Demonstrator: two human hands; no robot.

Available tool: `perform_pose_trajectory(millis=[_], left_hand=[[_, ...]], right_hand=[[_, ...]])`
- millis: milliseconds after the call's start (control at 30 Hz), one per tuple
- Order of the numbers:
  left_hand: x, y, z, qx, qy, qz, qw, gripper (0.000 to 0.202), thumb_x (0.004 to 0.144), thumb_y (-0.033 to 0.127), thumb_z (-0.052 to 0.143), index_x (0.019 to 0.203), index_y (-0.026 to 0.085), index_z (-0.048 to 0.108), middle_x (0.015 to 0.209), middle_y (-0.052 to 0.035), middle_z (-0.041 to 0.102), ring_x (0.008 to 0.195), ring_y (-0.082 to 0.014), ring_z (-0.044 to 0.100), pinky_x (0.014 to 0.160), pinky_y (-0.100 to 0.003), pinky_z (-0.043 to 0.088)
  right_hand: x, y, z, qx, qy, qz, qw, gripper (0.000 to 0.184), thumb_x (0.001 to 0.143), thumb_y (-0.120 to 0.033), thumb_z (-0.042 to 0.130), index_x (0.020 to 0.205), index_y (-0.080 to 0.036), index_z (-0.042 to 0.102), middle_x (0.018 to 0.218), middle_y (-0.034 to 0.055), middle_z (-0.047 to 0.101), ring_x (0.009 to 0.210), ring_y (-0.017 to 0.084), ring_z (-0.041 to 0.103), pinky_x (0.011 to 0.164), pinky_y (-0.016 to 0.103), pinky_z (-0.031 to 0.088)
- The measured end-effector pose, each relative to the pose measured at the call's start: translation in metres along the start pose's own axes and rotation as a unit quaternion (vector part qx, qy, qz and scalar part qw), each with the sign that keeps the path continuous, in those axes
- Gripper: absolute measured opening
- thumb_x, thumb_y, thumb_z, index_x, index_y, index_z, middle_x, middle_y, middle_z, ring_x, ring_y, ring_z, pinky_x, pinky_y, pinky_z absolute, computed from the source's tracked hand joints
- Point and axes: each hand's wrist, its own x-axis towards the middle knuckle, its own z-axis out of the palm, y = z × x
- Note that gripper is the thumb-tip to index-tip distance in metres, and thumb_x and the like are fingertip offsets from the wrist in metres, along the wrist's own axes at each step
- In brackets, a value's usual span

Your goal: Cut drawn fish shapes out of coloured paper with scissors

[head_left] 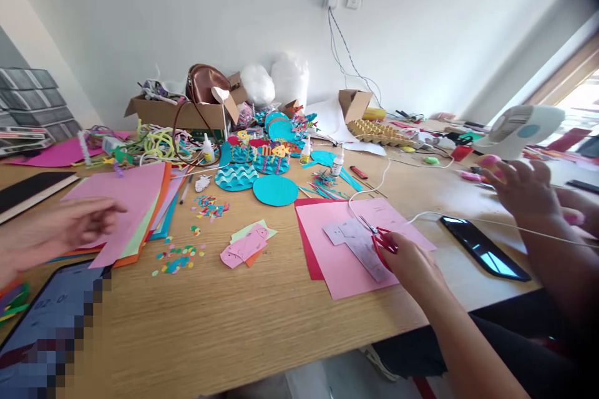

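Diagonally held scissors (376, 232), pointing away and leftward, perhaps parted

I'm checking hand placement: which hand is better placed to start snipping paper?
Probably the right hand: it holds red-handled scissors over the pink sheet. The left hand is at the paper stack, with no tool visible.

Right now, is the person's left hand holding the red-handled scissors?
No, the red-handled scissors are in the right hand, while the left hand is at the stacked coloured paper.
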Motion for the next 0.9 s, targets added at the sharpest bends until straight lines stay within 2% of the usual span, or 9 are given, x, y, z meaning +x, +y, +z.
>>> perform_pose_trajectory(millis=[100,200,300,433,500,567,667,767,900], left_hand=[[-0.025,0.019,0.061,-0.058,-0.168,0.063,0.982,0.015,0.083,0.012,0.050,0.088,0.013,0.064,0.071,-0.0016,0.069,0.070,-0.0144,0.063,0.059,-0.021,0.045],[-0.051,0.028,0.125,-0.030,-0.331,0.117,0.936,0.025,0.075,0.026,0.063,0.098,0.015,0.065,0.086,-0.0077,0.069,0.080,-0.0197,0.064,0.065,-0.027,0.049],[-0.064,0.034,0.188,0.098,-0.369,0.234,0.894,0.032,0.076,0.025,0.057,0.107,0.017,0.062,0.095,-0.0085,0.067,0.076,-0.0178,0.064,0.060,-0.026,0.049],[-0.057,0.041,0.265,0.171,-0.359,0.293,0.870,0.042,0.071,0.020,0.066,0.112,0.015,0.059,0.105,-0.0099,0.066,0.093,-0.0208,0.062,0.077,-0.031,0.050],[-0.052,0.044,0.297,0.218,-0.336,0.321,0.858,0.041,0.075,0.025,0.067,0.114,0.015,0.057,0.114,-0.0113,0.061,0.099,-0.0234,0.059,0.083,-0.039,0.049],[-0.048,0.048,0.321,0.262,-0.314,0.353,0.841,0.033,0.085,0.030,0.057,0.116,0.018,0.055,0.123,-0.0095,0.055,0.106,-0.0244,0.055,0.088,-0.047,0.046],[-0.046,0.053,0.342,0.316,-0.284,0.381,0.821,0.034,0.086,0.031,0.055,0.117,0.019,0.053,0.126,-0.0095,0.052,0.109,-0.0251,0.054,0.089,-0.048,0.045],[-0.047,0.058,0.350,0.358,-0.266,0.381,0.810,0.034,0.086,0.031,0.055,0.117,0.019,0.053,0.125,-0.0094,0.053,0.107,-0.0245,0.055,0.088,-0.047,0.046],[-0.049,0.065,0.354,0.391,-0.279,0.351,0.804,0.032,0.086,0.031,0.056,0.115,0.019,0.055,0.120,-0.0086,0.056,0.103,-0.0232,0.057,0.085,-0.044,0.048]], right_hand=[[0.007,0.007,0.008,-0.006,-0.005,-0.006,1.000,0.037,0.080,-0.037,0.049,0.106,-0.018,0.065,0.094,0.0125,0.071,0.085,0.029,0.065,0.059,0.031,0.041],[0.011,0.010,0.015,-0.005,-0.001,-0.018,1.000,0.035,0.079,-0.037,0.051,0.106,-0.018,0.065,0.104,0.0123,0.069,0.093,0.028,0.063,0.063,0.031,0.042],[0.012,0.010,0.019,0.004,-0.002,-0.035,0.999,0.035,0.080,-0.038,0.051,0.103,-0.017,0.065,0.100,0.0127,0.070,0.091,0.028,0.063,0.065,0.032,0.042],[0.011,0.007,0.020,0.028,-0.006,-0.057,0.998,0.034,0.079,-0.034,0.053,0.103,-0.015,0.066,0.096,0.0127,0.070,0.087,0.027,0.064,0.065,0.030,0.043],[0.010,0.006,0.020,0.044,-0.006,-0.061,0.997,0.033,0.078,-0.032,0.053,0.104,-0.015,0.066,0.096,0.0121,0.070,0.087,0.026,0.064,0.065,0.030,0.043],[0.010,0.006,0.021,0.062,-0.006,-0.059,0.996,0.033,0.078,-0.030,0.053,0.105,-0.015,0.065,0.095,0.0114,0.071,0.085,0.025,0.064,0.065,0.030,0.043],[0.011,0.007,0.022,0.091,-0.007,-0.046,0.995,0.033,0.078,-0.029,0.053,0.103,-0.013,0.065,0.091,0.0113,0.071,0.080,0.024,0.064,0.063,0.030,0.044],[0.011,0.010,0.022,0.121,-0.007,-0.040,0.992,0.031,0.077,-0.028,0.053,0.101,-0.013,0.066,0.086,0.0108,0.072,0.075,0.023,0.064,0.062,0.029,0.043],[0.009,0.009,0.021,0.155,0.008,-0.035,0.987,0.028,0.076,-0.032,0.053,0.093,-0.014,0.067,0.082,0.0101,0.071,0.074,0.024,0.063,0.060,0.030,0.041]])
